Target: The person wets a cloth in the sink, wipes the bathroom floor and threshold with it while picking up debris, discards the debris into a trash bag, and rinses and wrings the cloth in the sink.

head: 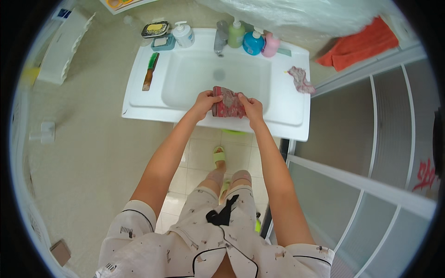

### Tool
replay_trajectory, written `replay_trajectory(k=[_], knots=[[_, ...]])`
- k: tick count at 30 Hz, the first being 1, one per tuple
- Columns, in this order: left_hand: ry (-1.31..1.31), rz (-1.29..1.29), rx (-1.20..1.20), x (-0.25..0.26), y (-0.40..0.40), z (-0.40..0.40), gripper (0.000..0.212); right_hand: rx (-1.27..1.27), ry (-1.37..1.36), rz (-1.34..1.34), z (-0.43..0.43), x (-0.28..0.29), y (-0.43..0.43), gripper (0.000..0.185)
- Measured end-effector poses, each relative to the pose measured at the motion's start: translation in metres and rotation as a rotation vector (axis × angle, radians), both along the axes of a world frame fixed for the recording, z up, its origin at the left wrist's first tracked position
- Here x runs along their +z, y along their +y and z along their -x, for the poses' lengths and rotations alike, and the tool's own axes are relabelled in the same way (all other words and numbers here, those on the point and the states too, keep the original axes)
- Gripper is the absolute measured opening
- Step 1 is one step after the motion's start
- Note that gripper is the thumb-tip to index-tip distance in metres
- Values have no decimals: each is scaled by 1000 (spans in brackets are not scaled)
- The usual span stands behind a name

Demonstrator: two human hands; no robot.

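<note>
Both my hands hold a red and grey patterned cloth [229, 102], perhaps a sock, over the front rim of the white sink [146, 99]. My left hand [205, 103] grips its left end, thumb on top. At the opposite end, my right hand [252, 108] pinches the bunched fabric. Behind the cloth, the basin shows its dark drain [219, 74]. A similar crumpled patterned cloth [301, 80] lies on the right ledge of the sink. On the left ledge rests a wooden-handled brush [150, 72] with green bristles.
Along the back stand a white pump bottle [183, 34], a faucet [221, 38], and green [236, 34], blue [253, 42] and pink [270, 45] bottles. Soap dishes [163, 42] sit at the back left. A red towel [359, 45] hangs at right, above a sliding partition [342, 173].
</note>
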State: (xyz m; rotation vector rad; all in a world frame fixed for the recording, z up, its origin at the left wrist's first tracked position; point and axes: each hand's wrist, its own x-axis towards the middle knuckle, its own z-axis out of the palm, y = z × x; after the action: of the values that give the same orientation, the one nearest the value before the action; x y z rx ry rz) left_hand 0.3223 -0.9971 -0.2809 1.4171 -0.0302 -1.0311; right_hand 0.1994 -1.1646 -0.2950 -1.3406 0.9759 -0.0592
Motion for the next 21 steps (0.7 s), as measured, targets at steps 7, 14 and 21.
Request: replay_trajectory(k=[7, 14, 21], knots=[[-144, -373, 122, -140, -37, -58, 33, 336, 163, 345, -82, -142, -60, 44], [296, -17, 724, -165, -61, -48, 25, 378, 240, 469, -123, -152, -27, 49], [427, 433, 579, -141, -69, -31, 23, 422, -291, 380, -121, -35, 26, 31]])
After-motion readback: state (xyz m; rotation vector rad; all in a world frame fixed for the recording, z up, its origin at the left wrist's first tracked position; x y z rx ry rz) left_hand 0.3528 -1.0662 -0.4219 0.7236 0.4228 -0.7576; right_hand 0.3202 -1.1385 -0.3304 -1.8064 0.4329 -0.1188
